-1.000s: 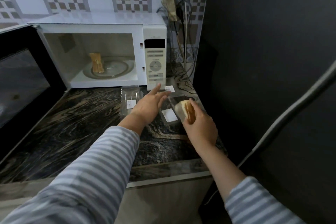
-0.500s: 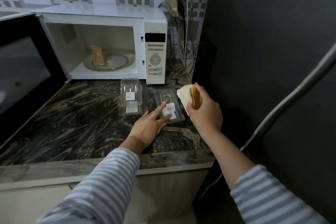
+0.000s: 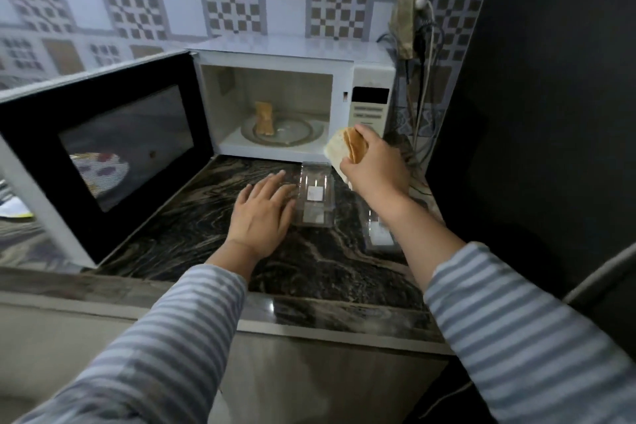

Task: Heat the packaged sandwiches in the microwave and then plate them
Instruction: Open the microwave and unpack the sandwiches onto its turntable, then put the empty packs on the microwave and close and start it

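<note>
Holding a sandwich (image 3: 347, 147) in right hand (image 3: 373, 167) by microwave (image 3: 292, 79)

Microwave (image 3: 296, 58) mouth open, door (image 3: 103, 161) swung wide left, walling off that side. Inside, one sandwich (image 3: 264, 118) upright at turntable (image 3: 296, 134) left; right half free. Bare worktop (image 3: 192, 227) ahead of mouth, two clear packs (image 3: 315, 196) (image 3: 378, 234) to right. Dark wall (image 3: 550, 113) close on right.
</note>
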A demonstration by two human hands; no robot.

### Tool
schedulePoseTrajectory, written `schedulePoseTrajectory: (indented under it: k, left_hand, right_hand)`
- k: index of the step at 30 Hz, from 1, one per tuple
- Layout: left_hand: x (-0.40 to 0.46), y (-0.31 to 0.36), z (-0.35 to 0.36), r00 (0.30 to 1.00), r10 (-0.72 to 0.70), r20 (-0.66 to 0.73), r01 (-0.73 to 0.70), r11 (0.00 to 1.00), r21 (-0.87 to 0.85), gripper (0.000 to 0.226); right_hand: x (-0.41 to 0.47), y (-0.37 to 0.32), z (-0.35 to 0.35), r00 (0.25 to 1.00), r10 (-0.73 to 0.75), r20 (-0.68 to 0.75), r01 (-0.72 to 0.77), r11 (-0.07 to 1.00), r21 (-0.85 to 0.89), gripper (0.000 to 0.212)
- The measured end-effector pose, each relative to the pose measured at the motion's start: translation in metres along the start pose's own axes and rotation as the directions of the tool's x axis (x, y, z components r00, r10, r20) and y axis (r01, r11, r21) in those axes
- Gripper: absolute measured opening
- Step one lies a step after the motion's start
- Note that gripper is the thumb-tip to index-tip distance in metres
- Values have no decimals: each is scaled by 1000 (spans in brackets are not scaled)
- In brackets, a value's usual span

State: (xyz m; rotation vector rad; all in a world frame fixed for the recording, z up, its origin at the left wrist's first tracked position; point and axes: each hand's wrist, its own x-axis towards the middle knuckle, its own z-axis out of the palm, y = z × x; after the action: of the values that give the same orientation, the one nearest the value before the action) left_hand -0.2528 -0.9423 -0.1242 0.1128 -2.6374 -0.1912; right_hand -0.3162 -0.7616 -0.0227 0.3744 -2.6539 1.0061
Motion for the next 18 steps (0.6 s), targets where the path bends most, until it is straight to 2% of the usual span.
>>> schedulePoseTrajectory:
  k: [5, 11, 15, 18]
  left_hand:
    - [14, -57, 11, 980, -130, 149, 128, 991, 23, 43]
    - [60, -117, 45, 908, -160, 386, 170, 985, 8, 50]
    - [86, -150, 69, 885, -161, 438, 200, 979, -46, 54]
    - [99, -173, 88, 875, -158, 458, 200, 979, -44, 69]
  right_hand:
    - [33, -34, 46, 999, 11, 38, -14, 998, 56, 60]
    - [90, -58, 113, 996, 83, 24, -84, 995, 59, 61]
    - [137, -66, 157, 989, 147, -3, -146, 988, 41, 61]
    - [170, -69, 184, 983, 183, -27, -183, 983, -9, 58]
